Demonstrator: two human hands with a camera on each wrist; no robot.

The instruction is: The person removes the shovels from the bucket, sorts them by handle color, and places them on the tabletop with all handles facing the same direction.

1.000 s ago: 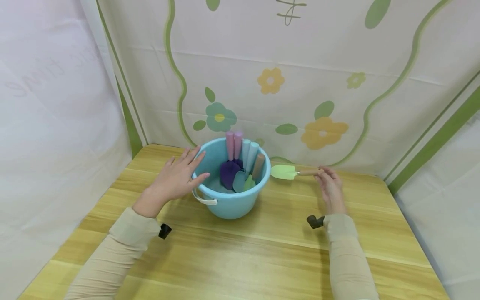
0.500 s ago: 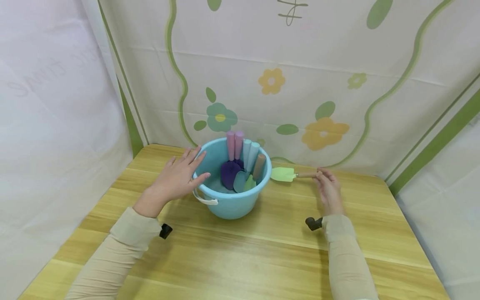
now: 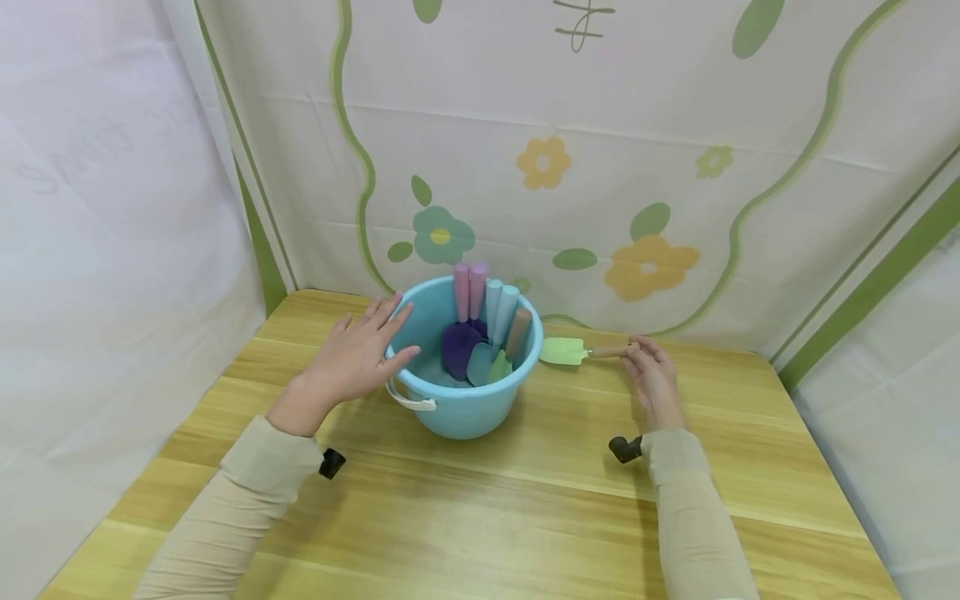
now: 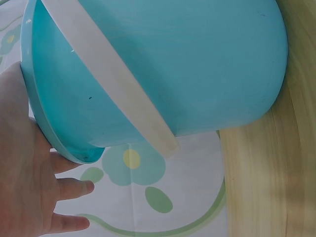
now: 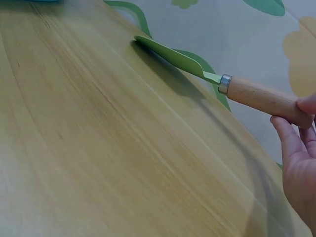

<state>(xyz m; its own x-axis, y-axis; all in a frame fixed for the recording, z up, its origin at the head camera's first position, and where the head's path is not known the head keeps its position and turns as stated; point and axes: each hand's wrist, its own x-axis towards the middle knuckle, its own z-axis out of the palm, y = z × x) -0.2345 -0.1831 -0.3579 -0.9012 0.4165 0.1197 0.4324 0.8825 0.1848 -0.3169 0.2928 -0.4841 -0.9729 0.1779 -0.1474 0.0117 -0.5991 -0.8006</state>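
Note:
A light blue bucket [image 3: 461,415] stands upright on the table. My left hand [image 3: 348,358] rests on its left rim with fingers spread; the left wrist view shows the palm against the rim and the bucket's white handle [image 4: 111,74] hanging across the side. To the right of the bucket, my right hand [image 3: 656,379] pinches the end of a trowel's wooden handle. The trowel [image 3: 562,351] has a light green blade pointing left at the bucket. In the right wrist view its handle [image 5: 261,98] is raised and the blade slopes down, its tip by the tabletop.
Inside the bucket lean several small garden tools: purple ones with pink handles [image 3: 461,292], light blue ones [image 3: 504,312] and a green one with a wooden handle [image 3: 517,333]. A printed cloth [image 3: 480,150] hangs behind the wooden table [image 3: 480,533].
My right hand has shifted slightly left, and the trowel has dropped a little towards the table. My left hand and the bucket have stayed put.

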